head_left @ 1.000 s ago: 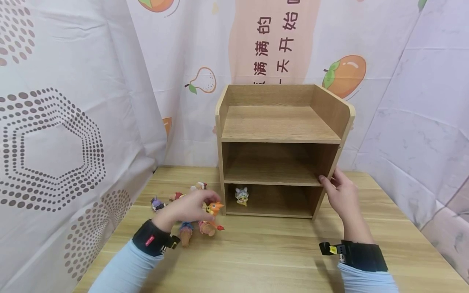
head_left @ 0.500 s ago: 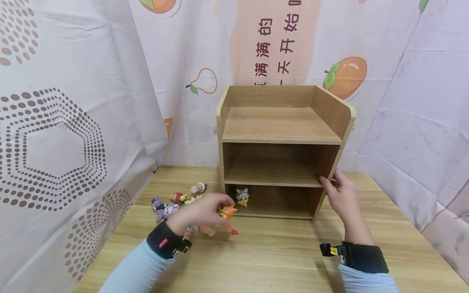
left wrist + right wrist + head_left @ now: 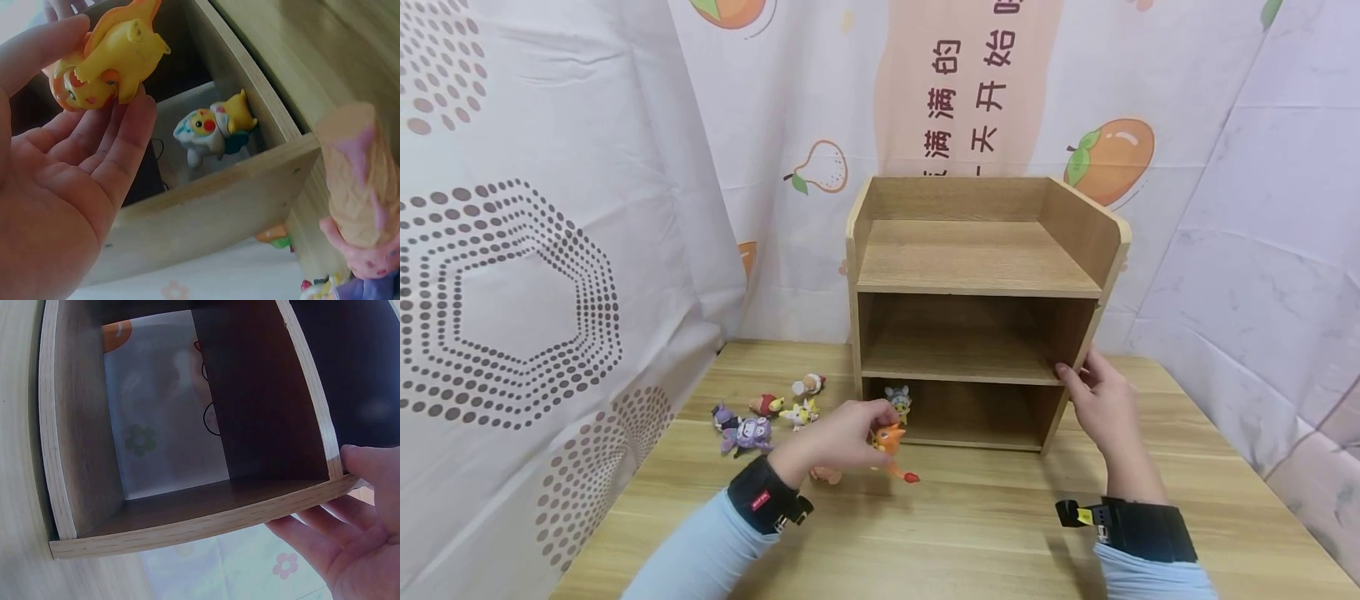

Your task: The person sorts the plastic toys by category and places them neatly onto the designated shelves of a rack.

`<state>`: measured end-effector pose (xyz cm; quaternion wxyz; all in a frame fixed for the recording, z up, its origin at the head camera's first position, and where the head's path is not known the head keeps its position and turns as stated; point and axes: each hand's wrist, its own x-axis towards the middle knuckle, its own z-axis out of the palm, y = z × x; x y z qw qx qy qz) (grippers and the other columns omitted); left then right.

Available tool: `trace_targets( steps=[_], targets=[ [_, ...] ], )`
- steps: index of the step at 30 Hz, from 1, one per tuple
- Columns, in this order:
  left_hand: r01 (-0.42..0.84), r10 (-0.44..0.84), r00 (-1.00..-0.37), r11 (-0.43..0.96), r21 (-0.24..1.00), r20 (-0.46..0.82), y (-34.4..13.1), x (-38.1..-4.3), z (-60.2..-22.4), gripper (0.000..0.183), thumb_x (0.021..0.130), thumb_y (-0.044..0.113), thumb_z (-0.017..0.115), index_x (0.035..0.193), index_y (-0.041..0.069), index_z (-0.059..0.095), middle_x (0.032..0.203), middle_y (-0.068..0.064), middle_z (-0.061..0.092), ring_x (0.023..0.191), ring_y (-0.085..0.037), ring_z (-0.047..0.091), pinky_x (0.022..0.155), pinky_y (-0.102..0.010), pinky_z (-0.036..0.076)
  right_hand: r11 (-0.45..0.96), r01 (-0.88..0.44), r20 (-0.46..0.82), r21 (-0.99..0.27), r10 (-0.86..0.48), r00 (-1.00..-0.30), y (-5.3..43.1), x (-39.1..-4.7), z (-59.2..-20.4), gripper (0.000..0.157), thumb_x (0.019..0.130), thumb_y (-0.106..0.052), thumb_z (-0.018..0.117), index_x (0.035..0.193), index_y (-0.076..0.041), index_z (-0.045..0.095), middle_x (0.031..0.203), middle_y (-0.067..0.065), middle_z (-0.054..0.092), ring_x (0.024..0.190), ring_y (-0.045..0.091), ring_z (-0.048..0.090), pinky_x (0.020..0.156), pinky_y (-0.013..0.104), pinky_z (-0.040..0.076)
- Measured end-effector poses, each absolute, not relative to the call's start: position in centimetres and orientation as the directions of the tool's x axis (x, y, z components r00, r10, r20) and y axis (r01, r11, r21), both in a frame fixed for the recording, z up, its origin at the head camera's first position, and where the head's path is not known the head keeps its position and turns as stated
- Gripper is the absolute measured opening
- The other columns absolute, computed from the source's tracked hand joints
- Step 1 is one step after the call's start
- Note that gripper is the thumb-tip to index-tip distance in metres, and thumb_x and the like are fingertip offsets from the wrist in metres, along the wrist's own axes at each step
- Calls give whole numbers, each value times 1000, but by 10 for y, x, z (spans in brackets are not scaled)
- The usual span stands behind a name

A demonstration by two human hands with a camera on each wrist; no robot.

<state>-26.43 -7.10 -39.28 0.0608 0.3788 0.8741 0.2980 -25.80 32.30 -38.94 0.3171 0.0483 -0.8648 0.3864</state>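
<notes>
My left hand (image 3: 842,437) pinches a small orange-and-yellow plastic figurine with a red-tipped tail (image 3: 889,439) between thumb and fingertips, just in front of the left end of the lowest compartment of a light-brown wooden shelf unit (image 3: 977,258). Inside that compartment, near my fingers, sits a yellow figurine in a pale grey hood (image 3: 898,398). My right hand (image 3: 1101,400), well apart from the pinched figurine, grips the unit's right side panel, thumb at the front edge. A purple plastic figurine (image 3: 752,433) lies beyond my left wrist.
</notes>
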Motion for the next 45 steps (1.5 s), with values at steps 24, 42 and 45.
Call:
trace_targets(
  steps=[24, 42, 45],
  targets=[
    [596, 628, -756, 544, 590, 185, -14, -265, -400, 50, 79, 19, 87, 121, 8, 62, 100, 7, 64, 87, -3, 59, 79, -20, 51, 689, -331, 581, -645, 161, -797, 321, -258, -389, 41, 103, -21, 62, 141, -6, 58, 129, 26, 63, 112, 50, 63, 80, 53, 54],
    [533, 545, -821, 621, 575, 171, 19, -274, -416, 46, 80, 21, 88, 118, 9, 64, 95, 6, 63, 82, -5, 58, 74, -21, 50, 680, -327, 567, -656, 159, -808, 323, -257, -390, 42, 103, -22, 62, 142, -8, 57, 131, 26, 62, 113, 49, 63, 79, 52, 55],
    [516, 526, -835, 642, 568, 164, 25, -275, -419, 48, 81, 24, 87, 119, 9, 63, 94, 6, 62, 81, -5, 57, 72, -22, 50, 675, -331, 568, -659, 159, -807, 323, -258, -390, 42, 103, -22, 62, 142, -8, 57, 132, 26, 62, 114, 49, 62, 80, 52, 54]
  ],
)
